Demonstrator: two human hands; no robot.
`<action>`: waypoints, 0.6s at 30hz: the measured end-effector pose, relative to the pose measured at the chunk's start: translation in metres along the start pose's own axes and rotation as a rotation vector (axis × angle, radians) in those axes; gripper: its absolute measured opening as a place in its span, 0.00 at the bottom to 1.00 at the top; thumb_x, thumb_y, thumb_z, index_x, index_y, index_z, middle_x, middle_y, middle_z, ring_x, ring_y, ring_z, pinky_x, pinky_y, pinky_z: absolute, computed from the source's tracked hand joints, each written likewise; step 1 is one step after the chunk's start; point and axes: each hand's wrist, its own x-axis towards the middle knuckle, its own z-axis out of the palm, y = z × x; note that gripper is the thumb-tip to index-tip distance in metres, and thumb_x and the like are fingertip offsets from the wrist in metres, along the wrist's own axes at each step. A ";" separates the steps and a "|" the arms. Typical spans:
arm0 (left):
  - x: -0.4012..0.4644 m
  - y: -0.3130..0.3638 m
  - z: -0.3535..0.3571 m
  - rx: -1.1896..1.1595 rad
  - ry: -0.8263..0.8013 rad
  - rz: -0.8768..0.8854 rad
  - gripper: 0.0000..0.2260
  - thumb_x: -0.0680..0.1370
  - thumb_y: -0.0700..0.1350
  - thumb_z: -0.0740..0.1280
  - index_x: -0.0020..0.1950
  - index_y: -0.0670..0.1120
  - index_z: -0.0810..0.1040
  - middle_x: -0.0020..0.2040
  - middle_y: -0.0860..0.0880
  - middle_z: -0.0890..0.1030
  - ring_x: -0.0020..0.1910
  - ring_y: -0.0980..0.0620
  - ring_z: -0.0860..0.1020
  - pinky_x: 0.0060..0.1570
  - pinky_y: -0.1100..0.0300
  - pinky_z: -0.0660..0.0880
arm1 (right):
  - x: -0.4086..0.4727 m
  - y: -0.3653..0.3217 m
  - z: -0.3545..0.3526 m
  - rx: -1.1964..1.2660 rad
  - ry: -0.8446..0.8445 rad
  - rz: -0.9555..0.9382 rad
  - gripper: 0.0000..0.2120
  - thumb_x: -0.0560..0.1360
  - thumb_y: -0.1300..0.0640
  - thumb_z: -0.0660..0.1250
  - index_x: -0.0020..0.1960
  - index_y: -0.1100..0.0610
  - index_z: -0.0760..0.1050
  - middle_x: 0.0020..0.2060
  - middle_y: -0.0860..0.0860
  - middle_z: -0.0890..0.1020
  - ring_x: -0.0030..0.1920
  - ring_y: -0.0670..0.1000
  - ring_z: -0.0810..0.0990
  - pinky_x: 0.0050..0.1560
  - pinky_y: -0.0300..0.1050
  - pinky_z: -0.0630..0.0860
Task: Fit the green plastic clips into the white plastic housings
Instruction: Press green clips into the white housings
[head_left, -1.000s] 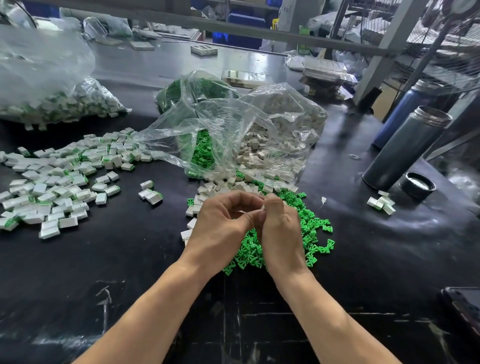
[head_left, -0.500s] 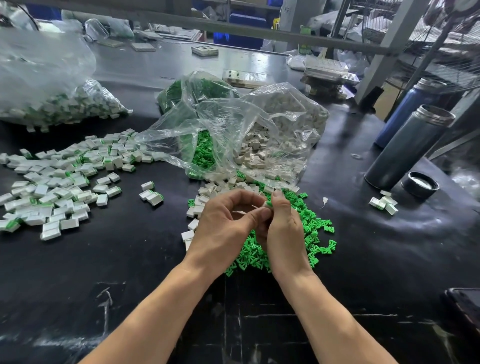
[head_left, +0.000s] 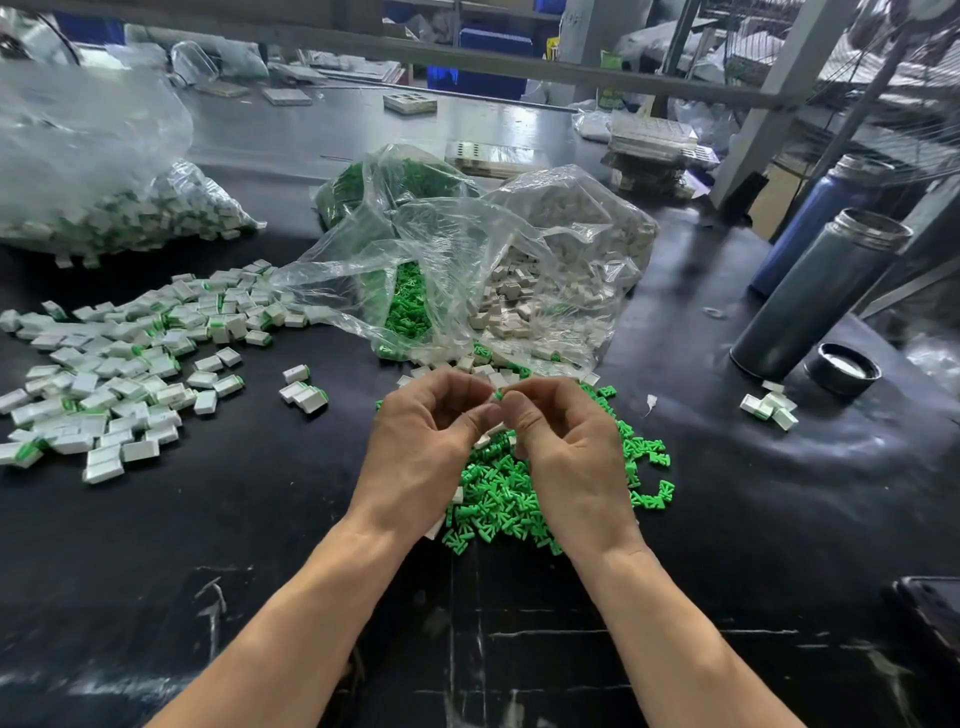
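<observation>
My left hand and my right hand meet fingertip to fingertip above a heap of loose green clips on the black table. Between the fingertips a small green clip shows, pinched by my right fingers. My left fingers curl round a small white housing that is mostly hidden. Loose white housings lie just beyond my hands at the mouth of a clear bag. A wide spread of housings with green clips in them covers the table to the left.
A clear bag of green clips sits behind the housing bag. A big bag of fitted parts lies far left. Two metal flasks and a lid stand right, with a few fitted parts nearby. A dark device lies at the right edge.
My hands have stayed over the green heap; the fingertips shifted slightly and a bit of the green clip now shows between them.
</observation>
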 end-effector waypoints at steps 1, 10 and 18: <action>0.000 0.000 0.000 0.016 -0.003 0.001 0.04 0.76 0.41 0.76 0.49 0.45 0.84 0.41 0.50 0.86 0.41 0.59 0.83 0.41 0.70 0.76 | 0.001 0.000 0.000 -0.007 0.005 0.010 0.03 0.80 0.57 0.71 0.48 0.51 0.81 0.38 0.45 0.84 0.36 0.41 0.80 0.39 0.35 0.75; -0.002 -0.004 0.000 0.174 -0.015 0.050 0.07 0.75 0.45 0.77 0.51 0.51 0.83 0.43 0.56 0.85 0.42 0.56 0.83 0.43 0.61 0.81 | 0.002 0.005 -0.001 -0.033 0.006 0.047 0.05 0.81 0.56 0.71 0.46 0.52 0.81 0.36 0.43 0.85 0.34 0.39 0.80 0.37 0.33 0.74; 0.007 -0.007 -0.024 0.527 0.111 0.152 0.09 0.76 0.49 0.75 0.53 0.59 0.80 0.48 0.62 0.77 0.44 0.64 0.77 0.43 0.72 0.75 | 0.008 0.014 -0.003 -0.046 0.043 0.108 0.05 0.81 0.55 0.70 0.46 0.51 0.80 0.29 0.42 0.79 0.30 0.41 0.74 0.35 0.39 0.70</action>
